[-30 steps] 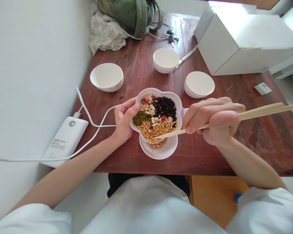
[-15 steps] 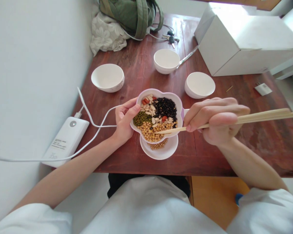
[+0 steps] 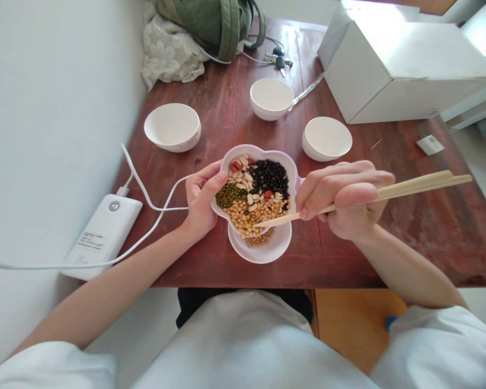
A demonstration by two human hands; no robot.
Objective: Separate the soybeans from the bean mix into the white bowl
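My left hand [image 3: 202, 197] grips the left rim of a flower-shaped dish [image 3: 294, 170], thumb on top. In the dish lie black beans [image 3: 270, 176], green mung beans [image 3: 230, 196], pale seeds with a few red ones [image 3: 243, 175], and yellow soybeans [image 3: 243, 214]. My right hand [image 3: 344, 197] is closed around a pair of wooden chopsticks [image 3: 421, 185], their tips among the soybeans near the front rim. Below the dish, a white bowl [image 3: 281, 246] holds soybeans and is partly covered by the dish. Some soybeans sit right at the dish's front edge.
Three white bowls stand behind: left bowl [image 3: 173, 127], middle bowl [image 3: 272, 99], right bowl [image 3: 327, 139]. A power bank [image 3: 105, 232] with a white cable lies left by the wall. Farther back are a green bag [image 3: 194, 24], keys [image 3: 279, 62] and a large white box [image 3: 389, 70].
The chopstick tips have shifted slightly toward the front rim, and soybeans now spill over that edge above the lower bowl. The whole view has shifted a little.
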